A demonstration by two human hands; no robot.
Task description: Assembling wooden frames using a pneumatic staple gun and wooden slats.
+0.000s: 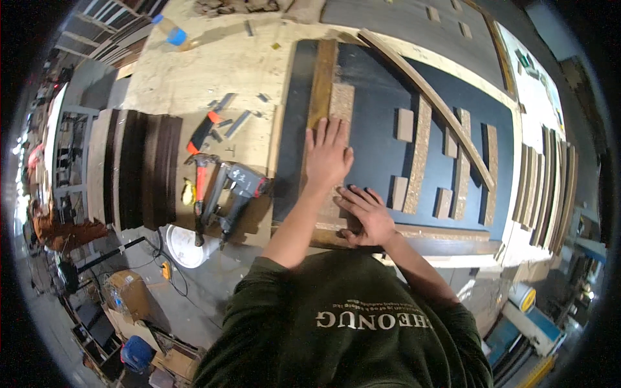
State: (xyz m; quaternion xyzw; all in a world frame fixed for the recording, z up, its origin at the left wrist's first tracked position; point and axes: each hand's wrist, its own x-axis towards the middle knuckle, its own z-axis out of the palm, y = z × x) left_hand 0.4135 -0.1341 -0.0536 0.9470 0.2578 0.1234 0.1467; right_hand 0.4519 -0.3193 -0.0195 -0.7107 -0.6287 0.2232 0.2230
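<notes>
My left hand (328,158) lies flat, fingers stretched out, over a chipboard strip (342,101) and the edge of the brown wooden strip (322,74) beside it. Both strips run along the left side of a black panel (375,74). Closer to me, my right hand (370,218) rests with spread fingers at the panel's front left corner, where the near end of the chipboard meets the front strip (446,233). Neither hand grips anything. Further right on the panel are more chipboard strips (419,155), several short blocks (405,125) and a long slanting strip (436,97).
Left of the panel lie a nail gun (239,194), a hammer (200,184) and an orange-and-black tool (204,132). Stacks of boards stand at the left (132,171) and right (546,184). A white bucket (187,249) sits below the bench edge, near a cable. A blue-capped bottle (169,31) lies at the far left.
</notes>
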